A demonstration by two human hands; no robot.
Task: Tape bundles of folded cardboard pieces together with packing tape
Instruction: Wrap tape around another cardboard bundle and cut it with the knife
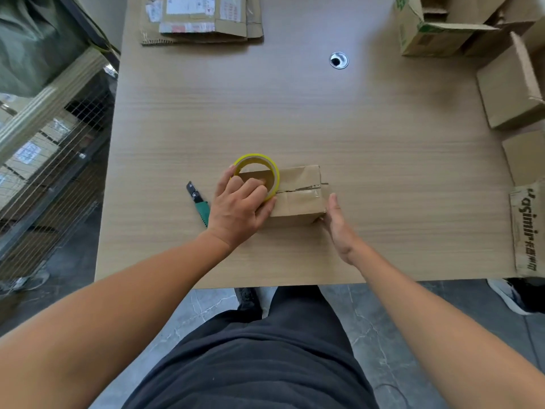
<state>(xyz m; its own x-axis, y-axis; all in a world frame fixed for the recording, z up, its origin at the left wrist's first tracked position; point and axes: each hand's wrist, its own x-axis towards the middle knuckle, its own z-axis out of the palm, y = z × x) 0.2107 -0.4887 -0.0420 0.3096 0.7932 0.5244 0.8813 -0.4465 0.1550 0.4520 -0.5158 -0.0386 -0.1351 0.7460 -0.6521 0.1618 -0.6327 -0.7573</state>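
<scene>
Wood-grain table in a storeroom, wire cage at left, open cardboard boxes along right edge, flattened cardboard stack at far edge. Cardboard bundle lies near front edge, centre, with a seam and some old tape across its top. Left hand grips the tape roll, fingers hooked into the core, roll resting on the bundle's left end. Right hand is flat, fingers straight, palm against the bundle's right end, holding nothing. Utility knife with green handle lies just beside the left hand, on the table.

Step looks like starting the wrap; can't tell if the tape end is stuck down yet. To do it well: keep the right hand bracing so the folded pieces don't spring apart or slide, press the free end firmly onto the top face before pulling, run the roll along the bundle under tension and over the edge so the strip bites both sides. Knife is close enough for the cut; slack tape would let the layers fan out
</scene>
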